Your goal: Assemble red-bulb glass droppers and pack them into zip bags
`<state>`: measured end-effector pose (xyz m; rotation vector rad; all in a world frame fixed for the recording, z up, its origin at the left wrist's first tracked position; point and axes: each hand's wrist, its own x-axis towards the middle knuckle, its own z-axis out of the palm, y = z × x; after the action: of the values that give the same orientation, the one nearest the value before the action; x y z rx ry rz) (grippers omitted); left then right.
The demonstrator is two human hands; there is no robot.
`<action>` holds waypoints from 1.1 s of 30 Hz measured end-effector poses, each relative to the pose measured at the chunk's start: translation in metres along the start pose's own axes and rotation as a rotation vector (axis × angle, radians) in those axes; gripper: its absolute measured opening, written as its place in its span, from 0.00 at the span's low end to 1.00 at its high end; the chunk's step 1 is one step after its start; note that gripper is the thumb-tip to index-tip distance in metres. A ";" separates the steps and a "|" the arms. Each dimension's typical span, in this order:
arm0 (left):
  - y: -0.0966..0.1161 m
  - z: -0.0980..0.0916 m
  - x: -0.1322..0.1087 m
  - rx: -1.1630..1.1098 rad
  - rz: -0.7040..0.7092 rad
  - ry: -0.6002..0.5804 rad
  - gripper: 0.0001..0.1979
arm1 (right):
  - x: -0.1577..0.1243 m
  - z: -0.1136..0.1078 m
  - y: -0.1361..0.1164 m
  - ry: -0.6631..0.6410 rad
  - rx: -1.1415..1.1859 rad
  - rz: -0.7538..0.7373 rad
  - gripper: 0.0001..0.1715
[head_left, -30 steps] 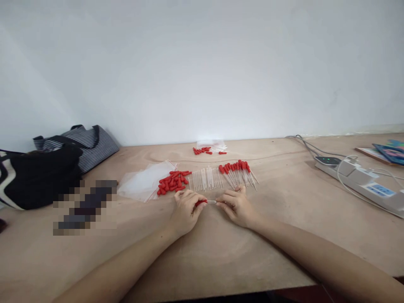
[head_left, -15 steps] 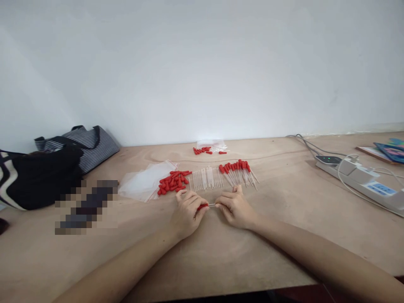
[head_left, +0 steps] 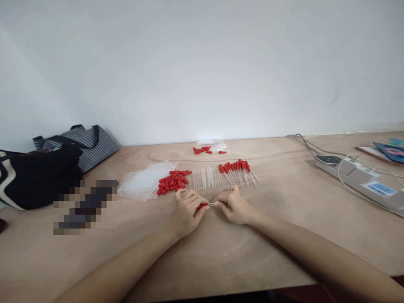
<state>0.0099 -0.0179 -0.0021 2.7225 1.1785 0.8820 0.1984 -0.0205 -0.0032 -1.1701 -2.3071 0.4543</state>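
Note:
My left hand [head_left: 188, 211] pinches a red rubber dropper bulb [head_left: 202, 205], its open end pointing right. A thin clear dropper tube [head_left: 211, 204] runs from the bulb's mouth into the closed fingers of my right hand [head_left: 232, 205]; how deep it sits in the bulb is hidden. Just beyond the hands lies a row of loose clear tubes [head_left: 206, 178]. Left of that row is a heap of red bulbs [head_left: 173, 182]. On its right, several droppers with red bulbs on their tubes [head_left: 240, 170] lie fanned out.
Clear zip bags [head_left: 143, 181] lie left of the bulb heap. More red bulbs [head_left: 202, 150] and tubes rest near the wall. A power strip [head_left: 362, 179] with cables stands right, by coloured booklets [head_left: 391, 150]. Black [head_left: 41, 179] and striped bags [head_left: 96, 145] sit left, near a blurred-out patch.
My right hand has shifted slightly left, toward my left hand, and less of the tube shows between them. My left hand stays almost still on the red bulb.

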 end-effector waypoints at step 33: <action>-0.032 -0.003 0.002 0.276 -0.294 0.070 0.12 | 0.042 -0.016 0.055 0.300 -0.435 0.699 0.13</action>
<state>-0.0112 0.0056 -0.0072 2.6271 1.7789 0.8357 0.2228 0.0466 -0.0057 -2.1042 -1.7313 -0.0108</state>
